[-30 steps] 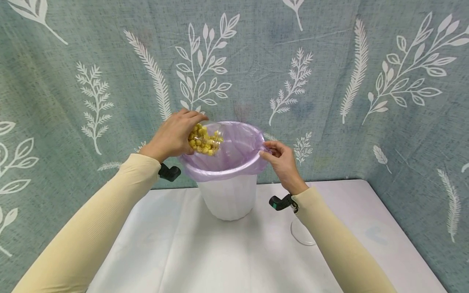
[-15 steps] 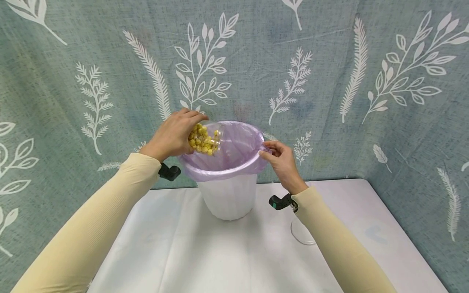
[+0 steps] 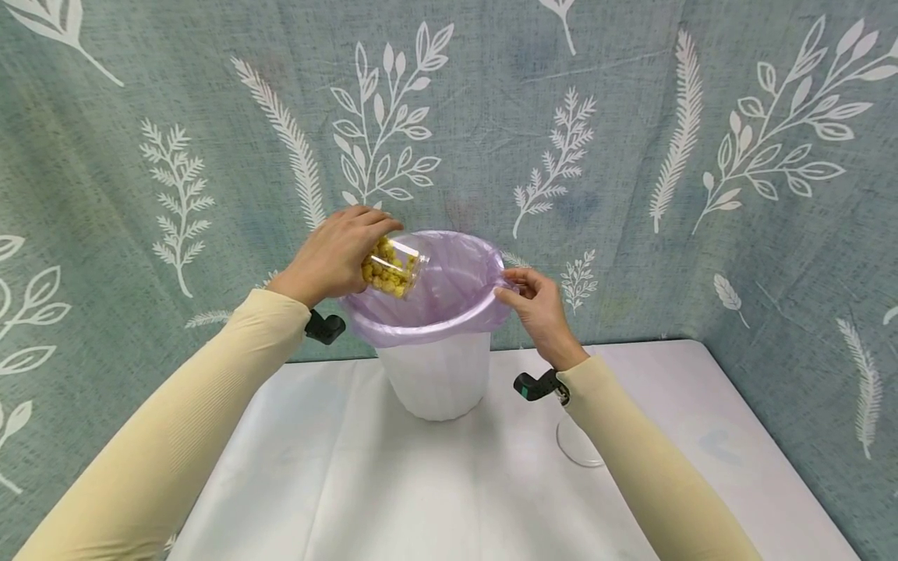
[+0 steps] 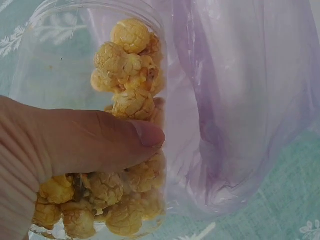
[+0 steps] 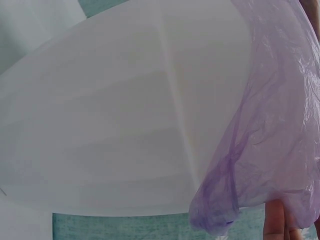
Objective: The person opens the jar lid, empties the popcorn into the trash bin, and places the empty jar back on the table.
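My left hand (image 3: 337,253) grips a clear plastic jar (image 3: 415,248) of yellow popcorn (image 3: 387,274), tilted on its side over the left part of a white bin (image 3: 438,382). In the left wrist view the thumb (image 4: 100,142) lies across the jar wall, with popcorn pieces (image 4: 132,102) banked along one side. A thin purple bin bag (image 3: 421,335) lines the bin and folds down over its rim. At the right of the rim, my right hand (image 3: 542,315) pinches the bag's edge. Its fingers (image 5: 274,222) show at the bag's edge in the right wrist view.
A clear round lid-like disc (image 3: 578,463) lies on the white table (image 3: 393,483), partly hidden by the right forearm. A green-grey curtain (image 3: 477,156) with white leaf prints hangs right behind the bin and along the sides.
The jar has turned slightly in my left hand, and the popcorn inside has shifted, with fewer pieces showing near the mouth. My right hand stays at the bag's edge.
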Action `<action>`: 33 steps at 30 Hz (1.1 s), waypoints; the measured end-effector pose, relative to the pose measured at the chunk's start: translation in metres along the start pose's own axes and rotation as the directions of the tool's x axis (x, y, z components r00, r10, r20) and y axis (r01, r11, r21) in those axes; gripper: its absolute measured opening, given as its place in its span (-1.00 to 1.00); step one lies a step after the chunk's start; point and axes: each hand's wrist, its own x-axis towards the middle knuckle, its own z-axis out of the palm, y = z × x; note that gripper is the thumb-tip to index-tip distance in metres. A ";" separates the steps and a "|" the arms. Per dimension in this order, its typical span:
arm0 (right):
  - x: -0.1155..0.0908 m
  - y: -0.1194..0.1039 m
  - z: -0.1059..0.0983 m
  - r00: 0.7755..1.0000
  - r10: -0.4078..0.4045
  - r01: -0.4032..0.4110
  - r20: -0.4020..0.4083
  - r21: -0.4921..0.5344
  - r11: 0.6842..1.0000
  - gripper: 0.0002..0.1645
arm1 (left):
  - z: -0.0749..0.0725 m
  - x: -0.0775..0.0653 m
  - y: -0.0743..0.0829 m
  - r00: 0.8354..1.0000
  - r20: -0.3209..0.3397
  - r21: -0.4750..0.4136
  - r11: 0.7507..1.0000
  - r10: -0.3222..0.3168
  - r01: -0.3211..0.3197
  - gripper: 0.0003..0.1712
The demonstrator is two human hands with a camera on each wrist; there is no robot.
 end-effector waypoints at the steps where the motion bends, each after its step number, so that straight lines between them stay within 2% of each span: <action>1: 0.000 0.000 0.000 1.000 -0.002 0.002 -0.001 -0.001 1.000 -0.57 | 0.000 0.000 0.000 1.000 0.002 0.003 1.000 0.002 -0.002 0.00; 11: -0.001 0.000 0.001 1.000 -0.002 0.002 0.002 0.002 1.000 -0.55 | -0.002 0.002 0.004 1.000 -0.002 0.019 0.999 0.029 -0.029 0.00; 19: -0.001 0.000 0.001 1.000 -0.003 0.003 0.001 0.009 1.000 -0.55 | -0.002 0.002 0.004 1.000 0.010 0.020 1.000 0.017 -0.017 0.02; 33: -0.001 0.001 0.001 1.000 -0.020 0.020 -0.006 0.022 1.000 -0.60 | -0.005 0.002 0.006 0.999 0.006 0.050 0.998 0.038 -0.038 -0.03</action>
